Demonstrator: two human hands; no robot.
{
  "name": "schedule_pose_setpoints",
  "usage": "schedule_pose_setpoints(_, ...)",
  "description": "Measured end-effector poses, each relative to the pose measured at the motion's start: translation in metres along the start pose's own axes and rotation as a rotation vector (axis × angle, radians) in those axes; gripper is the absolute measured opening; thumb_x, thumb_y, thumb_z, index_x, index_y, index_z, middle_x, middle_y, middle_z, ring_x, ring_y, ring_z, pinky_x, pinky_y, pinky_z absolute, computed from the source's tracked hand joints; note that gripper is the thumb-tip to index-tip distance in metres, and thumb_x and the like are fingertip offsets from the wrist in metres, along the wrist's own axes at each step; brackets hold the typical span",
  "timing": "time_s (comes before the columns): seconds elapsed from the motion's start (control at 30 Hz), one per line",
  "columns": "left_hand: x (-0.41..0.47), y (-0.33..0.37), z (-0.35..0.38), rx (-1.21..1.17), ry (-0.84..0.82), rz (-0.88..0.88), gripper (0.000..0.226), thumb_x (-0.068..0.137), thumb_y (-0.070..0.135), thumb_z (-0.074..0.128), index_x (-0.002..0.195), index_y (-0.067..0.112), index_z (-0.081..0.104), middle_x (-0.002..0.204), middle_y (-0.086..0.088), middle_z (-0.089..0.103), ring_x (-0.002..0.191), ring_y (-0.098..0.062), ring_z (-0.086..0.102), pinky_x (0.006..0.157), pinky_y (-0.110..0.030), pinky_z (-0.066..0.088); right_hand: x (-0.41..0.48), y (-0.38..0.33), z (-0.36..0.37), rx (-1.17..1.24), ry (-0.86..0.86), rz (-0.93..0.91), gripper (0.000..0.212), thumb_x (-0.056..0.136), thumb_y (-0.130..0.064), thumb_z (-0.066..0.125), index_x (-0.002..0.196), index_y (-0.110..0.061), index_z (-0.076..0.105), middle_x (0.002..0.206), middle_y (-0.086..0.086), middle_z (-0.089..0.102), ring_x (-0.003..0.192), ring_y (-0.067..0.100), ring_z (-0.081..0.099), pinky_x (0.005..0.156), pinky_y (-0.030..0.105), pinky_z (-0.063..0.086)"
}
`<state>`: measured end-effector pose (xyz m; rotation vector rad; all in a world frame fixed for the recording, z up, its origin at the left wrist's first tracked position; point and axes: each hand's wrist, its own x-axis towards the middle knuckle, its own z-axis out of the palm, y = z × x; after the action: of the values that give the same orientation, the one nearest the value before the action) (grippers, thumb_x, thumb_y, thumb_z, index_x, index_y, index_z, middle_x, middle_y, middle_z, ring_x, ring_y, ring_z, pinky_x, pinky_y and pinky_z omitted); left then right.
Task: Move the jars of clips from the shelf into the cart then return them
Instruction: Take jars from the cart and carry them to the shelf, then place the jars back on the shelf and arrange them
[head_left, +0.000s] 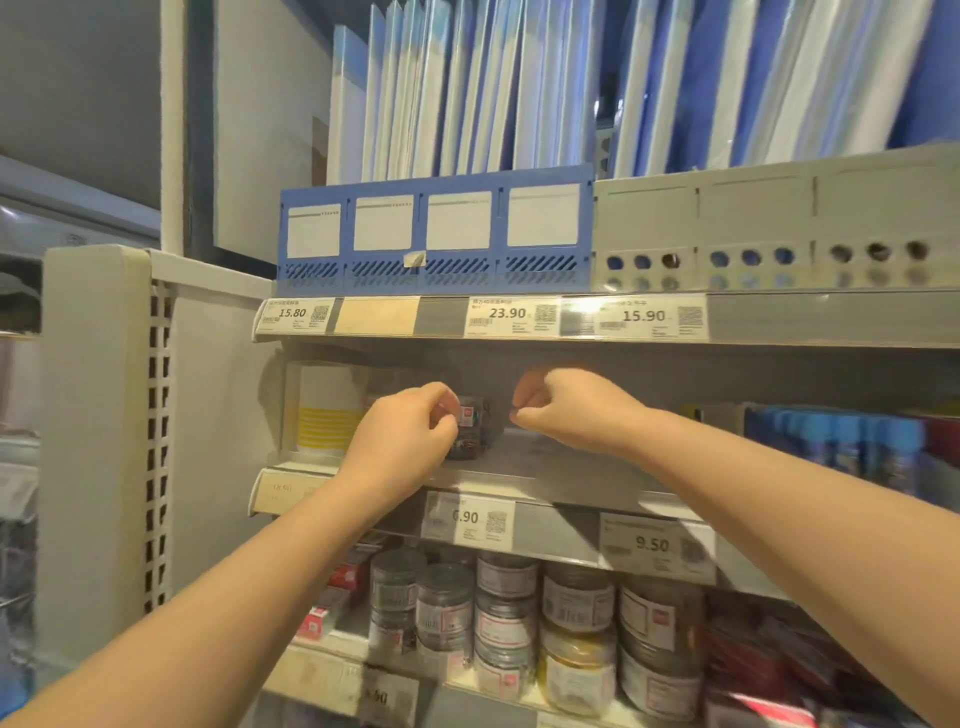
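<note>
Gripping a jar of clips (471, 427) on the middle shelf (545, 475), left hand (402, 434) is closed around it; right hand (566, 410), at its three o'clock, is curled and seemingly empty. Whether this is taking or returning, I cannot tell; the next move needs the jar kept upright.

Soft, even indoor light is falling from above, leaving the recess under the grey metal shelf edge (779, 317) shadowed. Wide-angle distortion is bowing the frame's edges, and motion blur is smearing the lower right, where the stacked clear plastic jars (576, 639) are looking soft.

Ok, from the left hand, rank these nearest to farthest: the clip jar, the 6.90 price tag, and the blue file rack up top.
1. Clip jar, touching the left hand, just to its right.
2. 6.90 price tag, below.
3. Blue file rack, a shelf above.
</note>
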<state>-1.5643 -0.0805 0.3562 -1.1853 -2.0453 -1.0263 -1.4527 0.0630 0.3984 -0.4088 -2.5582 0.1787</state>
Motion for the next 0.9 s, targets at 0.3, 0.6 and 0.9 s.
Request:
schedule_pose_setpoints(0.3,-0.050,0.086,-0.035,-0.102,-0.118,0.199,0.020,0.090,0.023,0.050,0.106,0.021,0.063,0.099,0.001,0.068,0.094,-0.017,0.060,0.083,-0.030,0.046,-0.126,-0.032,-0.052,-0.081,0.118,0.033,0.021,0.089,-0.040,0.057,0.104,-0.027,0.063,0.103,-0.006,0.064,0.096,0.012,0.058,0.088,0.035,0.049)
schedule_pose_setpoints(0.6,-0.166,0.197,-0.057,-0.353,-0.348,0.571,0.025,0.086,0.032,0.046,0.100,0.022,0.065,0.090,0.004,0.070,0.087,-0.017,0.062,0.074,-0.033,0.046,-0.325,-0.073,-0.083,-0.162,0.240,0.355,0.014,0.088,-0.028,0.058,0.096,-0.020,0.065,0.088,-0.007,0.063,0.082,0.011,0.056,0.070,0.030,0.045)
schedule_pose_setpoints(0.9,-0.324,0.361,-0.109,-0.655,-0.628,0.842,0.012,0.088,0.028,0.056,0.095,0.029,0.066,0.087,0.011,0.069,0.081,-0.005,0.060,0.066,-0.019,0.044,-0.578,-0.125,-0.157,-0.314,0.320,0.786,0.014,0.090,-0.030,0.055,0.098,-0.022,0.064,0.082,-0.006,0.062,0.077,0.012,0.056,0.066,0.029,0.044)
